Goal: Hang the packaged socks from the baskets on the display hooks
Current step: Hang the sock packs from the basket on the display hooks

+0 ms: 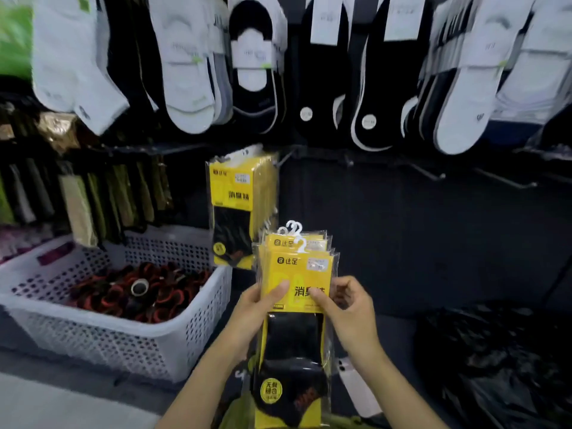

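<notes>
Low in the centre of the frame, the left hand [258, 308] and right hand [343, 308] pinch a fanned stack of yellow sock packs [297, 274] from both sides. The stack stands upright, its long axis vertical, white hanger hooks [294, 229] pointing up, just below the hung yellow packs [240, 193].

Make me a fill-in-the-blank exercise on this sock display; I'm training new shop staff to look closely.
1. The left hand and right hand together hold a stack of ____ sock packs.
2. The perforated basket at the left is ____ in colour.
3. The loose socks piled in that basket are black and ____.

Missing words: yellow; white; red.
</notes>
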